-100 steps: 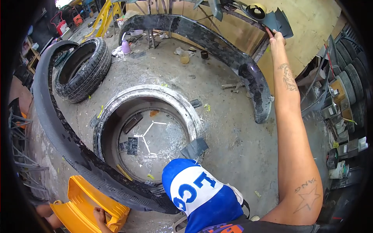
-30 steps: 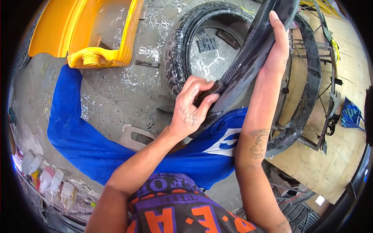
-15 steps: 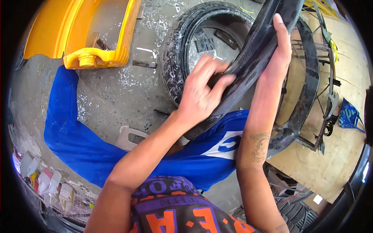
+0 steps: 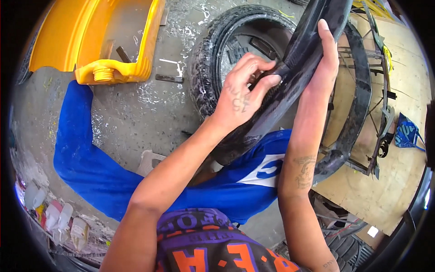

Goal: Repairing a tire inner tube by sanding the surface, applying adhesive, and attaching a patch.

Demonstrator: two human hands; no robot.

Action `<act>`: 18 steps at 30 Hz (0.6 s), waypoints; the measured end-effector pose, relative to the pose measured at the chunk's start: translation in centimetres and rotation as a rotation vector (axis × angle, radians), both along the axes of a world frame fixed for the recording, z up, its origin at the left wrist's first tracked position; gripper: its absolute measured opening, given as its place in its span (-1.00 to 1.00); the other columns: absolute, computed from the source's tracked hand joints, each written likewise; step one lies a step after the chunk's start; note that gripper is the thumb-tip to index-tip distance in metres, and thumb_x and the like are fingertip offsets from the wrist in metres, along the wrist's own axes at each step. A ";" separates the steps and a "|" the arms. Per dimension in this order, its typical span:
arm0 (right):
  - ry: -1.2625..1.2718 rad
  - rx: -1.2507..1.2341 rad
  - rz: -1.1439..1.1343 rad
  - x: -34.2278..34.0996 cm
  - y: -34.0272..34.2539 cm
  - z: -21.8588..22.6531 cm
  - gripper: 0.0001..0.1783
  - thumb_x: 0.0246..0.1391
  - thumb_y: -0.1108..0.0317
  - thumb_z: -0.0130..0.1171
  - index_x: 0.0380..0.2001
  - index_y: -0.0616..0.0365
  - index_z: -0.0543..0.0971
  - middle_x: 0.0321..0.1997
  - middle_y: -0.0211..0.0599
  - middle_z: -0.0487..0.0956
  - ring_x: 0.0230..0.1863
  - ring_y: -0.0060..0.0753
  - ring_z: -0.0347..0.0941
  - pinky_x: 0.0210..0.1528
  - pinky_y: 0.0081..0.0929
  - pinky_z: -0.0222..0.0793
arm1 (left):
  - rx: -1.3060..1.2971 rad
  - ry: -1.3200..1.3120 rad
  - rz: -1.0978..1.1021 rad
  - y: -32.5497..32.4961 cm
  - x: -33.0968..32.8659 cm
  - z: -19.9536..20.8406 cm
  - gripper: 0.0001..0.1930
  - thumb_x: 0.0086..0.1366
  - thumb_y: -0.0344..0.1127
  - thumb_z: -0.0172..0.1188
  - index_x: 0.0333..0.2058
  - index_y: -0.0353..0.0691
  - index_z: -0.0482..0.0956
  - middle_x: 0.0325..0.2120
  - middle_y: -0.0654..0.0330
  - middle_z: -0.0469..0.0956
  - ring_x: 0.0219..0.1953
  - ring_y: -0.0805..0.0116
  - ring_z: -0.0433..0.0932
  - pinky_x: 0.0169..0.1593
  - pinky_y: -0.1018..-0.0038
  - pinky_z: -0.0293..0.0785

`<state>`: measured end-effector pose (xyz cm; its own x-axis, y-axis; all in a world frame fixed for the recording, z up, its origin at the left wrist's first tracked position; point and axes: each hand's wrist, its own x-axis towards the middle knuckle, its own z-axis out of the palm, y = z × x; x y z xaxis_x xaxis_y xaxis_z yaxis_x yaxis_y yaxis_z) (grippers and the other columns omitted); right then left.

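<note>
We see the long curved panel slanting from the top right of the frame down to the centre. It is black, dull, with greyish scuffed patches. Our right hand holds its right edge, the thumb stretched along it. Our left hand, fingers bent, thumb slightly apart, touches it; whether it grips something dark, we cannot tell.

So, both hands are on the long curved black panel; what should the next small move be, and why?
Perhaps slide the bare left hand slightly along the long curved black panel while the bare right hand steadies it: the left fingers and thumb are at its patchy surface, and the right hand lies along its edge. What the left hand pinches is mostly hidden.
</note>
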<state>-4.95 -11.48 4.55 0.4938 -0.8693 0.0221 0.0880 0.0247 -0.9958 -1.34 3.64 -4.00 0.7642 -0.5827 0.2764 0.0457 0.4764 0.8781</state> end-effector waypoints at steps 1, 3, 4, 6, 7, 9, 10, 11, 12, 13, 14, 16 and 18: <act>-0.009 -0.038 -0.025 0.1 0.4 -0.3 -0.64 0.27 0.10 0.36 -0.09 0.17 0.66 -0.33 -0.31 0.71 -0.42 -0.45 0.64 -0.35 -0.49 0.58 | 0.092 -0.065 0.008 1.6 -0.7 -0.5 -0.77 0.32 -0.48 0.39 -0.11 -0.45 0.61 -0.22 -0.02 0.57 -0.19 0.15 0.59 -0.06 0.35 0.49; -0.027 -0.094 -0.064 -0.1 -0.1 -0.4 -0.64 0.28 0.09 0.36 -0.10 0.18 0.66 -0.32 -0.30 0.72 -0.42 -0.45 0.64 -0.36 -0.49 0.57 | 0.128 -0.120 0.011 3.7 -3.1 -1.8 -0.78 0.31 -0.49 0.39 -0.11 -0.45 0.62 -0.22 -0.01 0.58 -0.17 0.16 0.61 -0.02 0.38 0.52; -0.034 -0.103 -0.062 0.2 -0.4 -0.2 -0.64 0.28 0.09 0.36 -0.10 0.18 0.66 -0.32 -0.30 0.72 -0.42 -0.45 0.64 -0.36 -0.49 0.57 | 0.117 -0.103 -0.007 3.3 -3.4 -2.4 -0.78 0.31 -0.51 0.40 -0.12 -0.44 0.62 -0.24 0.00 0.58 -0.15 0.16 0.61 0.02 0.36 0.53; -0.027 -0.092 -0.042 -0.3 -0.1 -0.2 -0.63 0.26 0.08 0.38 -0.10 0.18 0.66 -0.33 -0.30 0.72 -0.42 -0.44 0.64 -0.36 -0.49 0.57 | 0.149 -0.139 -0.002 2.3 -2.0 -0.7 -0.76 0.33 -0.46 0.40 -0.09 -0.43 0.62 -0.26 0.01 0.58 -0.16 0.20 0.61 -0.01 0.37 0.53; -0.037 -0.024 -0.040 -0.1 -0.1 -0.1 -0.62 0.26 0.09 0.38 -0.09 0.18 0.66 -0.32 -0.30 0.72 -0.42 -0.44 0.64 -0.36 -0.48 0.57 | 0.173 -0.031 -0.030 1.3 -1.0 -0.7 -0.75 0.36 -0.42 0.39 -0.08 -0.43 0.61 -0.26 0.03 0.58 -0.17 0.25 0.61 -0.03 0.39 0.53; -0.023 -0.032 -0.048 0.7 0.7 0.3 -0.63 0.28 0.09 0.37 -0.08 0.18 0.66 -0.32 -0.30 0.72 -0.42 -0.44 0.64 -0.36 -0.49 0.57 | 0.118 0.316 -0.076 0.0 0.4 -1.2 -0.74 0.44 -0.34 0.33 -0.04 -0.41 0.60 -0.27 0.09 0.58 -0.20 0.38 0.58 -0.08 0.45 0.51; -0.018 -0.051 -0.052 1.1 1.0 0.3 -0.63 0.29 0.09 0.36 -0.07 0.18 0.66 -0.32 -0.30 0.72 -0.43 -0.43 0.64 -0.37 -0.49 0.57 | 0.137 0.299 -0.031 0.8 0.8 -1.7 -0.78 0.47 -0.36 0.29 -0.04 -0.38 0.61 -0.24 0.13 0.58 -0.18 0.44 0.56 -0.07 0.47 0.50; -0.069 -0.056 -0.051 0.5 0.1 -0.2 -0.62 0.29 0.09 0.36 -0.07 0.18 0.66 -0.31 -0.29 0.72 -0.43 -0.43 0.64 -0.37 -0.49 0.57 | 0.173 0.226 -0.033 1.6 -0.2 -1.7 -0.79 0.47 -0.37 0.29 -0.03 -0.38 0.62 -0.22 0.13 0.57 -0.17 0.42 0.56 -0.06 0.46 0.50; -0.073 -0.071 -0.054 0.4 -0.4 0.0 -0.62 0.29 0.09 0.36 -0.07 0.18 0.66 -0.31 -0.29 0.72 -0.43 -0.43 0.64 -0.37 -0.49 0.57 | 0.204 0.145 -0.035 2.8 -1.5 -1.4 -0.79 0.47 -0.37 0.28 -0.03 -0.37 0.62 -0.20 0.12 0.57 -0.16 0.41 0.56 -0.04 0.44 0.51; -0.052 -0.065 -0.065 0.0 -0.3 0.1 -0.62 0.28 0.08 0.36 -0.06 0.17 0.66 -0.31 -0.30 0.72 -0.42 -0.44 0.64 -0.36 -0.49 0.57 | 0.190 0.020 -0.029 3.7 -2.5 -1.5 -0.80 0.44 -0.41 0.29 -0.04 -0.38 0.61 -0.17 0.10 0.56 -0.14 0.33 0.57 -0.01 0.40 0.51; -0.031 -0.049 -0.072 0.0 0.2 0.2 -0.62 0.28 0.08 0.37 -0.06 0.17 0.66 -0.31 -0.30 0.72 -0.42 -0.44 0.64 -0.34 -0.49 0.57 | 0.086 -0.013 0.005 3.1 -3.6 -2.0 -0.79 0.41 -0.45 0.31 -0.04 -0.41 0.60 -0.20 0.03 0.55 -0.15 0.18 0.60 -0.01 0.35 0.51; -0.022 -0.034 -0.066 -0.1 0.5 0.4 -0.62 0.28 0.08 0.37 -0.06 0.16 0.66 -0.30 -0.30 0.72 -0.40 -0.44 0.64 -0.33 -0.48 0.58 | 0.197 -0.115 -0.010 1.9 -2.1 -0.2 -0.76 0.44 -0.46 0.30 0.02 -0.43 0.61 -0.17 0.06 0.54 -0.07 0.29 0.58 0.06 0.44 0.49; -0.006 -0.016 -0.031 0.4 0.4 0.7 -0.63 0.29 0.09 0.36 -0.06 0.17 0.66 -0.30 -0.29 0.72 -0.39 -0.44 0.65 -0.31 -0.48 0.59 | 0.133 -0.116 0.073 0.2 -1.1 -0.3 -0.76 0.39 -0.49 0.32 0.00 -0.42 0.62 -0.18 0.02 0.54 -0.11 0.25 0.59 -0.04 0.42 0.51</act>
